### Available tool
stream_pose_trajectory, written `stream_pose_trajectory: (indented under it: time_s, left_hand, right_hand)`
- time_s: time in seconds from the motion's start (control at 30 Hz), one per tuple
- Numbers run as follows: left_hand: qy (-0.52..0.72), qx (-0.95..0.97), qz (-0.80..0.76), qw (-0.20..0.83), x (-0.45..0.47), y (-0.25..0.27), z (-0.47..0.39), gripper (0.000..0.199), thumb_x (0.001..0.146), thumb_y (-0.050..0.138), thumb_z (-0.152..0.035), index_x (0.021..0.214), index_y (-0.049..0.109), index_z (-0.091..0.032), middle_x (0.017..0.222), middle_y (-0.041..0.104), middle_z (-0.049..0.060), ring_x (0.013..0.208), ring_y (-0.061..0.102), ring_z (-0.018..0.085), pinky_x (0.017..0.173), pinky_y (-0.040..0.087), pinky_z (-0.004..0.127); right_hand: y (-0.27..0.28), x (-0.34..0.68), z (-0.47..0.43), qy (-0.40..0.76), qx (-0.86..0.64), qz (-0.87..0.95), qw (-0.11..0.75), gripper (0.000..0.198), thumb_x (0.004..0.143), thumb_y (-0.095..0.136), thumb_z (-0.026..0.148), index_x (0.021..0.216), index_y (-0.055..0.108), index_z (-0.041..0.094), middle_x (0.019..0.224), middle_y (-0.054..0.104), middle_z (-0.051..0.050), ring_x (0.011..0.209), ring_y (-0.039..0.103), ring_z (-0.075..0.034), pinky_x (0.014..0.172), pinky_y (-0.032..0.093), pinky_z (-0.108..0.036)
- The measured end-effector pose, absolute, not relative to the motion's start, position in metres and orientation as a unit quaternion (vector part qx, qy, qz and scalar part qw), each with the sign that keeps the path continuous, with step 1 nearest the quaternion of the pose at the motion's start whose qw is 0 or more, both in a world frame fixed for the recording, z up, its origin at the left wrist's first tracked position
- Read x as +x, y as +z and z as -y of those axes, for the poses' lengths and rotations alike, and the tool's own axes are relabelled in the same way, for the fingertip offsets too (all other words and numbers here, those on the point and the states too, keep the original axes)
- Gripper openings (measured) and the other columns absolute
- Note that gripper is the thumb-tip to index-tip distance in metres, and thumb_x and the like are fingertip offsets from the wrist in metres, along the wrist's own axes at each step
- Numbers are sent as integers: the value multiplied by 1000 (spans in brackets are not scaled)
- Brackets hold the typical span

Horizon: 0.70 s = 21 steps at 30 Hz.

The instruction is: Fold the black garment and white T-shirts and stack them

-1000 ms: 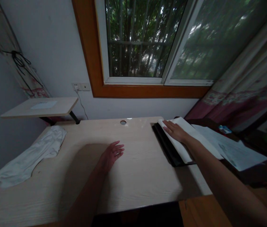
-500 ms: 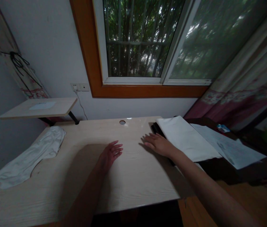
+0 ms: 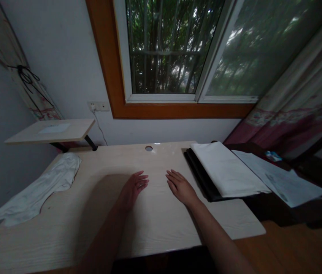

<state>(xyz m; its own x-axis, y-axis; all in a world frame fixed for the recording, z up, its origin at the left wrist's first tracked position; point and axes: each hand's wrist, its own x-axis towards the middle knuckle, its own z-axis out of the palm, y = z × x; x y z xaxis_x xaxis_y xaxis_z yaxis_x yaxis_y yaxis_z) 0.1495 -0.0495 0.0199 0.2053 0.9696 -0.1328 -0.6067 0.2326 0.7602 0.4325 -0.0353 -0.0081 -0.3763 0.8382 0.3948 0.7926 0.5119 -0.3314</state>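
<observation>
Over the middle of the pale wooden desk (image 3: 155, 228), my left hand (image 3: 134, 188) is held with its fingers stretched out and nothing in it. My right hand (image 3: 181, 187) faces it a short way off, fingers extended, also holding nothing. Whether either hand touches the desktop I cannot tell. Just right of my right hand lies a folded white cloth (image 3: 229, 169) on top of a flat black item (image 3: 200, 177), whose kind is mostly hidden by the cloth.
A crumpled white cloth (image 3: 41, 190) lies on the desk's left side, below a small raised shelf (image 3: 83, 129) with a paper on it. Printed sheets (image 3: 280, 179) rest on a dark surface at right. A cable hole (image 3: 148, 148) is near the back edge.
My right hand has moved left, away from the black item and white cloth, and nearer my left hand. My left hand has stayed almost in place. The view has shifted slightly.
</observation>
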Motion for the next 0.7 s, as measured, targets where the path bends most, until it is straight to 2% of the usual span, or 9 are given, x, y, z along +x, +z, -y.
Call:
stream_pose_trajectory:
  time_s: [0.2, 0.33, 0.47, 0.57, 0.7]
  left_hand:
    - [558, 347, -329, 679, 144, 24, 50, 42, 88, 69, -46, 119, 70, -19, 119, 73, 13, 104, 71, 25, 101, 50, 44]
    - [584, 401, -374, 598, 118, 36, 50, 38, 87, 68, -47, 112, 74, -18, 121, 72, 13, 110, 68, 26, 101, 50, 44]
    - [605, 467, -493, 416, 60, 46, 50, 35, 86, 67, -47, 107, 74, -20, 122, 70, 11, 120, 62, 26, 108, 45, 43]
    - [505, 549, -618, 248, 3, 49, 49, 42, 89, 60, -48, 119, 69, -22, 126, 68, 9, 119, 61, 27, 110, 42, 46]
    - [410, 611, -676, 42, -70, 51, 46, 46, 89, 54, -44, 125, 63, -17, 132, 63, 12, 126, 56, 30, 112, 40, 48]
  right_hand:
    - [-6, 432, 35, 47, -482, 827, 287, 37, 101, 49, 28, 133, 67, 23, 143, 61, -8, 138, 52, -28, 117, 42, -54]
    - [-5, 432, 36, 44, -479, 827, 291, 35, 101, 50, 29, 130, 69, 22, 141, 63, -8, 137, 53, -28, 116, 44, -54]
    - [-4, 433, 35, 44, -474, 829, 294, 35, 101, 50, 28, 130, 70, 24, 141, 63, -8, 136, 54, -29, 115, 45, -56]
    - [-3, 433, 35, 45, -476, 828, 293, 35, 101, 50, 29, 129, 70, 24, 140, 64, -7, 136, 54, -28, 115, 45, -55]
    - [-4, 433, 34, 50, -475, 827, 296, 34, 101, 50, 29, 128, 71, 23, 140, 64, -7, 136, 54, -28, 115, 45, -53]
